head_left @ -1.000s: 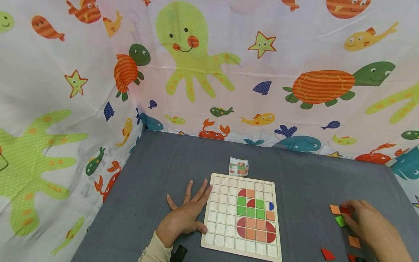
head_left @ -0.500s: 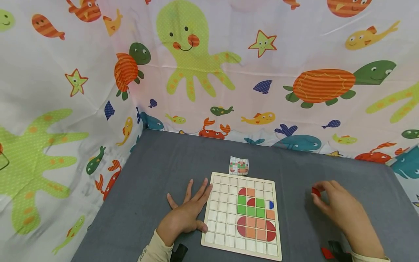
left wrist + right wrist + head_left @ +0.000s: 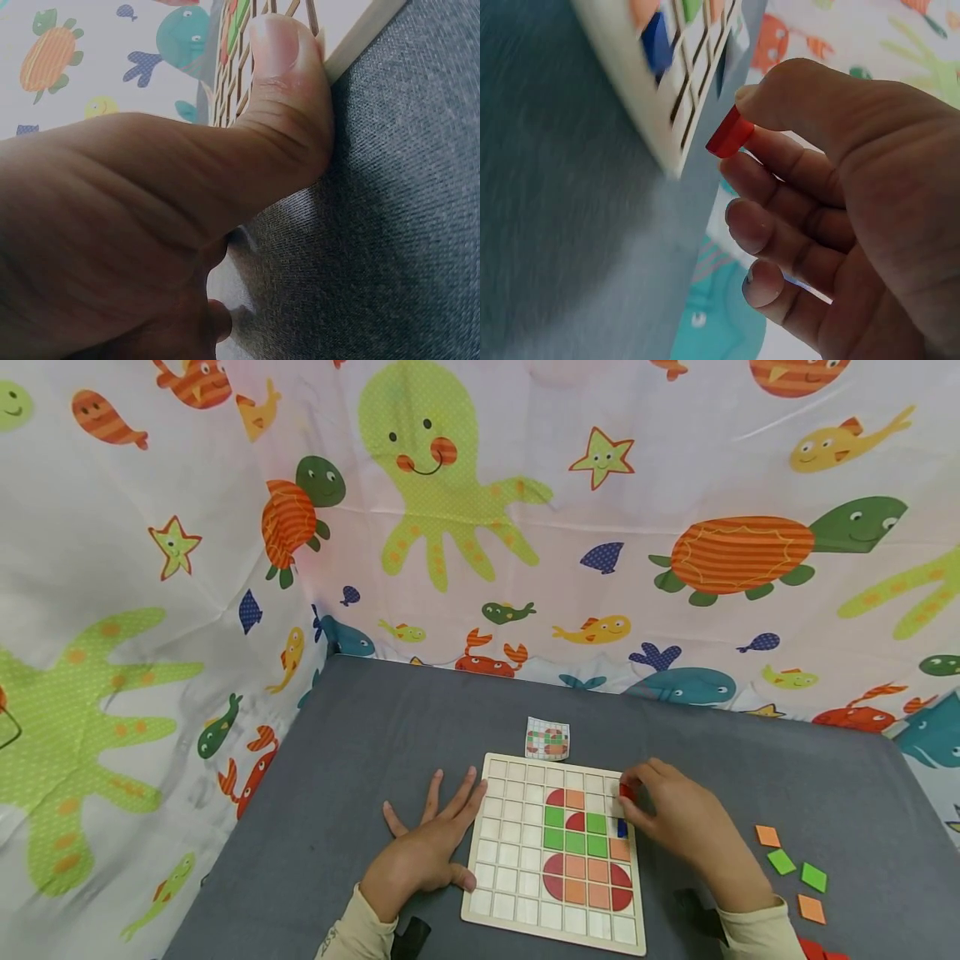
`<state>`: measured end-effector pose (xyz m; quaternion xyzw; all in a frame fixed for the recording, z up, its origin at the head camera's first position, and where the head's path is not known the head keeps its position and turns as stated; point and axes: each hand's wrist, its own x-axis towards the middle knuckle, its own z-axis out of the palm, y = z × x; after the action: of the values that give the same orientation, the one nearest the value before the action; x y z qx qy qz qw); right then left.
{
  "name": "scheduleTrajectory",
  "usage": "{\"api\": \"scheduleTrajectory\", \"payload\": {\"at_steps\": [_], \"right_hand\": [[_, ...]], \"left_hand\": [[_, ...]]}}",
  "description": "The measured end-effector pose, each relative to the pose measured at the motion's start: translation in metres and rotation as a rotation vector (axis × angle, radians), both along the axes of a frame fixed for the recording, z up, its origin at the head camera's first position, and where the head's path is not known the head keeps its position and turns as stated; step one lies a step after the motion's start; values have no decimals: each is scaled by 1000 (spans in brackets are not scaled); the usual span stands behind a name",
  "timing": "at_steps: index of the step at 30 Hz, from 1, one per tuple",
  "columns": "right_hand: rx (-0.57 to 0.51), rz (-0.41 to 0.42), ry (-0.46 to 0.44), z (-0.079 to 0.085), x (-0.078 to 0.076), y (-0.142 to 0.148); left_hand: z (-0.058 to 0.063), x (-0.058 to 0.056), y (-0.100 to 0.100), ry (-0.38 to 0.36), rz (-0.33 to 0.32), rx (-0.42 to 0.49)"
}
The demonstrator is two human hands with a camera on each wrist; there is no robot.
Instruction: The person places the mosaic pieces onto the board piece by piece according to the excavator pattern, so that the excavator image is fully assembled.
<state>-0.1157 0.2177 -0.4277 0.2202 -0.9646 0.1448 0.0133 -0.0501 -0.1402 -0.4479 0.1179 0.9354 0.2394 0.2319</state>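
With the board as the dial and 12 o'clock pointing away from the person, loose red pieces (image 3: 812,949) lay nearest, at 4 o'clock, partly cut off by the frame's edge. At 9 o'clock the left hand (image 3: 423,860) lay with its fingers spread and grasped nothing; its thumb and a fingertip touched the side of the wooden board (image 3: 507,855), which lay flat on the grey desk (image 3: 375,727).

On the board, toward 5 o'clock, quarter-round red tiles (image 3: 553,888) flanked a block of peach squares (image 3: 597,874). Farther up came green squares (image 3: 574,846) and, between 2 and 3 o'clock by the rim, a blue piece (image 3: 622,828).

Well apart from the board, around 3 o'clock, two loose green tiles (image 3: 813,877) and two orange tiles (image 3: 811,909) lay scattered on the desk.

The right hand (image 3: 678,814), between 2 and 3 o'clock, pinched a red piece (image 3: 731,135) between thumb and finger beside the board's far right corner; its exact shape was hidden.

At 12 o'clock, by the far edge, lay a small printed card (image 3: 547,739). Beyond the desk hung a white cloth (image 3: 525,435) patterned with sea animals.
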Motion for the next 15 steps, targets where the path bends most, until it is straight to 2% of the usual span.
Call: {"api": "scheduleTrajectory", "payload": {"at_steps": [1,3,6,8,10,15], "right_hand": [[1,7,-13,0,0,-4],[5,18,-31,-2,-1,-12],[6,42,-48,-6,-2,-21],[10,59,-44,-8,-3,-25],[11,75,-46,-9,-4,-28],[15,80,-72,-12,-4,-34]], "left_hand": [[0,0,0,-1,-1,-1],[-9,-2,-1,1,2,8],[-15,-2,-2,2,-1,19],[-15,-3,-3,2,-4,20],[-6,-2,-2,-1,-8,15],[4,1,-1,0,-7,-1]]}}
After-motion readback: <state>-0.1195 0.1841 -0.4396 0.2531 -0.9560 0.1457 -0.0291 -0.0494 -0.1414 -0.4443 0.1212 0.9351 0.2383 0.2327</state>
